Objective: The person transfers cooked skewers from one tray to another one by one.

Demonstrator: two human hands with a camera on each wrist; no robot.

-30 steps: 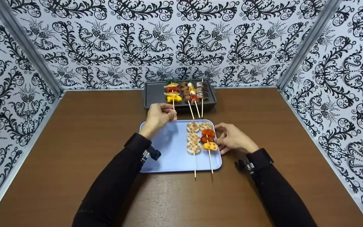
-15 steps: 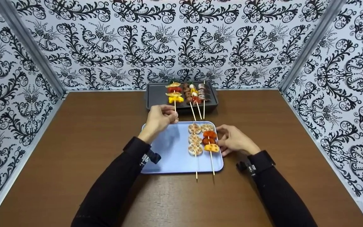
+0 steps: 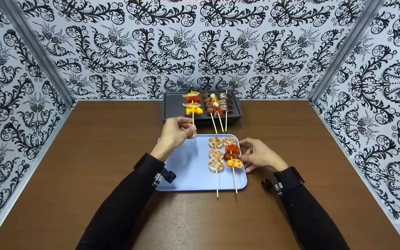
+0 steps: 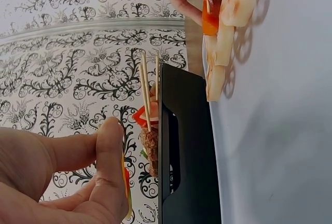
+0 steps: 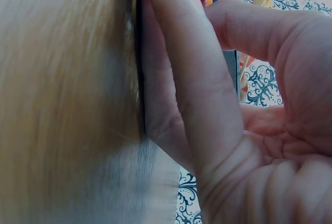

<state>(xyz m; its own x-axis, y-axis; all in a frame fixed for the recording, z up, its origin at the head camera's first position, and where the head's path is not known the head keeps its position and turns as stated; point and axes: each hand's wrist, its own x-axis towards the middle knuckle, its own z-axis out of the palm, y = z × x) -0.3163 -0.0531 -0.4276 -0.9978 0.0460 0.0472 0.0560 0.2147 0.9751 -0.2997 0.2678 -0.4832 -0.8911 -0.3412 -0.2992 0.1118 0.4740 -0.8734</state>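
Observation:
My left hand (image 3: 176, 132) pinches the bare stick of a vegetable skewer (image 3: 193, 110) between thumb and fingers. The skewer's yellow, red and pale pieces overlap the dark grill plate (image 3: 173, 107) in the head view; in the left wrist view the fingers mostly hide it. My right hand (image 3: 259, 155) grips the right rim of the light-blue tray (image 3: 186, 170), thumb at the rim and other fingers low along the side. On the tray's right part lie a lotus root skewer (image 3: 216, 164) and a mixed skewer (image 3: 234, 163) with lotus, red, brown and yellow pieces.
Three more skewers rest on the grill's right half: meatballs (image 3: 209, 110), a mixed one (image 3: 216, 104) and a grey-brown one (image 3: 224, 102). Their sticks stick out toward the tray. Patterned walls (image 3: 200, 45) enclose the brown table (image 3: 92, 156) at the back and sides.
The head view has shifted slightly, moving the whole scene a little right and down. Both hands keep their holds on the skewer and the tray.

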